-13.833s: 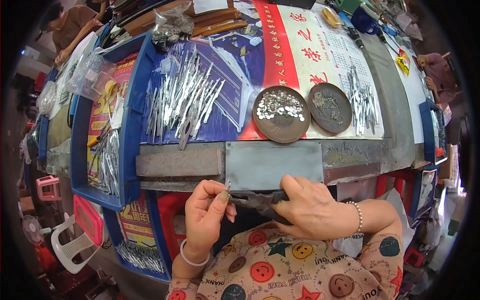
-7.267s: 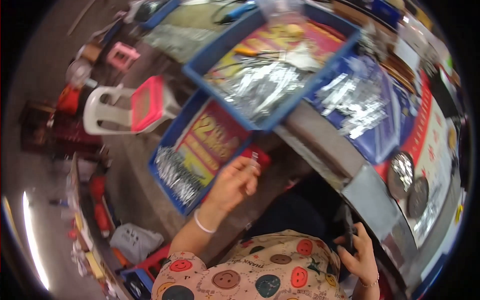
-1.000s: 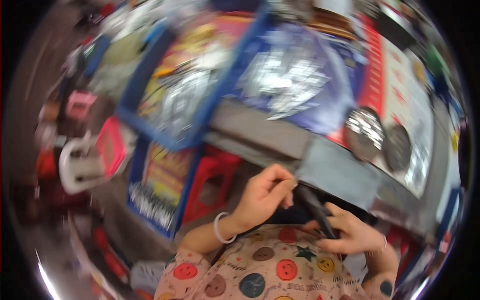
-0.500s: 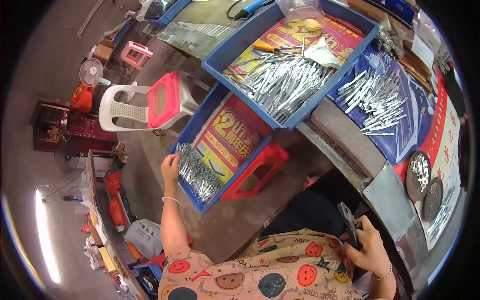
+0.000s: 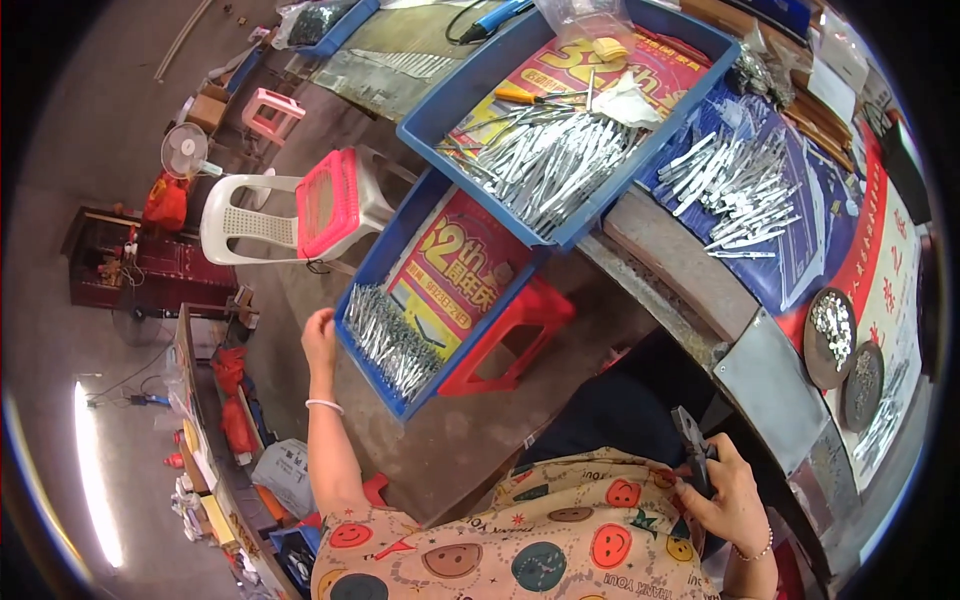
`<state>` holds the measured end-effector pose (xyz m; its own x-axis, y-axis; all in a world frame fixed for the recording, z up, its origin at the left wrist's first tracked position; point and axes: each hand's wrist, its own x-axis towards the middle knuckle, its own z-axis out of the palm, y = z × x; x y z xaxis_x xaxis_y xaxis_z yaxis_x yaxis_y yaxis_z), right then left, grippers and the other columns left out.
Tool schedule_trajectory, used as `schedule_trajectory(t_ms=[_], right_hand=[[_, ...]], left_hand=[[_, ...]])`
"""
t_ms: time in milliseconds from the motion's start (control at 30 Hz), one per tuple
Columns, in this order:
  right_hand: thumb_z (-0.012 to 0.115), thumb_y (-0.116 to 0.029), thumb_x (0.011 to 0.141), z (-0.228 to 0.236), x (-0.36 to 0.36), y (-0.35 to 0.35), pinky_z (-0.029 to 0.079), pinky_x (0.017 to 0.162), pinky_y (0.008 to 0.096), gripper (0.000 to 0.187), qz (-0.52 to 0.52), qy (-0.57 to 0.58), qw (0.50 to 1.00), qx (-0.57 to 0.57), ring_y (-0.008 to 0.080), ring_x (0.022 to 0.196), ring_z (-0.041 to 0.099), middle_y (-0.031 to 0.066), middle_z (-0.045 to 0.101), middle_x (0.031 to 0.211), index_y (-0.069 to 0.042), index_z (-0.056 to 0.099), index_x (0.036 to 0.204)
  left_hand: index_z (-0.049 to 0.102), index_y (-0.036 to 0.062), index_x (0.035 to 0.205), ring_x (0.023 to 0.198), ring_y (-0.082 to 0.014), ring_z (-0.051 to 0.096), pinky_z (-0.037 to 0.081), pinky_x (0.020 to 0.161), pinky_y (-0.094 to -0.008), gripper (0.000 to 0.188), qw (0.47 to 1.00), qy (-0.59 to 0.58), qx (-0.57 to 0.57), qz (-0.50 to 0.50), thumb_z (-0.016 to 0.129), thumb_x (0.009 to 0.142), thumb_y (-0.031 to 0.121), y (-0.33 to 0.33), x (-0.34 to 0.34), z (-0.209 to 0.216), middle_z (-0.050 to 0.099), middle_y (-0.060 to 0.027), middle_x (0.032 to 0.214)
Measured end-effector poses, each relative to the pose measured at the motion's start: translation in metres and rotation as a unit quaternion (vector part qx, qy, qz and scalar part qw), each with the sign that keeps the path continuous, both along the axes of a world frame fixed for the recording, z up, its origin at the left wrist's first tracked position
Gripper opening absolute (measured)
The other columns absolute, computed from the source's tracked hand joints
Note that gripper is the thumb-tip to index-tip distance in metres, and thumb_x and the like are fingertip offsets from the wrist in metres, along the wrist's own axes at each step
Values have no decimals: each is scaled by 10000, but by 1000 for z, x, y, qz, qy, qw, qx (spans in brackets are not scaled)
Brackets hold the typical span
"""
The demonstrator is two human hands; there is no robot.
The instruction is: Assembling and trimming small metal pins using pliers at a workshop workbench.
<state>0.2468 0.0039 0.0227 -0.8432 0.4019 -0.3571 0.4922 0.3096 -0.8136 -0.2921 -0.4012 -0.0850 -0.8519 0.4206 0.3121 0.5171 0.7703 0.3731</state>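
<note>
My right hand [image 5: 728, 492], low at the right by my lap, is wrapped round a pair of dark-handled pliers [image 5: 690, 445], jaws upward. My left arm reaches out to the left. At its end my left hand [image 5: 318, 338] is just outside the left corner of the lower blue tray [image 5: 388, 397], its fingers curled together; anything between them is too small or hidden to make out. Inside that tray, a dense row of thin silvery metal pieces [image 5: 388, 345] covers the near end, beside a printed red and yellow sheet [image 5: 465, 260].
An upper blue tray [image 5: 425, 150] holds a heap of metal strips [image 5: 555, 160] and an orange-handled tool [image 5: 517, 96]. More strips [image 5: 735, 195] lie on the bench's blue sheet, near two round dishes [image 5: 830, 335]. A red stool [image 5: 520, 340] stands below the trays, a white chair [image 5: 260, 220] farther left.
My left hand has moved left, from over the lower tray's metal pieces to outside its corner. My right hand still grips the pliers. The whole view has shifted slightly.
</note>
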Motion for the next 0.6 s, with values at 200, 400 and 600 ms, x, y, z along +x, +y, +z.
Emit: schedule_trajectory(t_ms=[200, 400, 600], right_hand=[[724, -139, 723, -8, 10, -6, 492, 657, 403, 218, -5, -14, 1000, -6, 377, 747, 596, 208, 540, 952, 37, 685, 846], [726, -147, 724, -13, -5, -13, 491, 651, 404, 237, 27, -21, 999, 14, 376, 724, 586, 216, 544, 946, 68, 660, 798], [734, -150, 719, -11, -22, -17, 494, 651, 403, 253, 70, -31, 996, 50, 367, 717, 587, 226, 551, 949, 83, 639, 749]], left_hand=[[644, 56, 1036, 894, -302, 628, 504, 794, -369, 267, 988, -38, -138, -66, 601, 790, -41, -13, 16, -8, 617, -131, 1013], [595, 83, 1062, 1016, -315, 586, 482, 802, -432, 337, 935, 11, -296, -197, 654, 744, -12, -3, 18, 2, 583, -105, 1082], [580, 68, 995, 980, -320, 598, 488, 780, -433, 247, 931, 12, -297, -213, 644, 759, 34, -7, 10, 1, 590, -107, 1020]])
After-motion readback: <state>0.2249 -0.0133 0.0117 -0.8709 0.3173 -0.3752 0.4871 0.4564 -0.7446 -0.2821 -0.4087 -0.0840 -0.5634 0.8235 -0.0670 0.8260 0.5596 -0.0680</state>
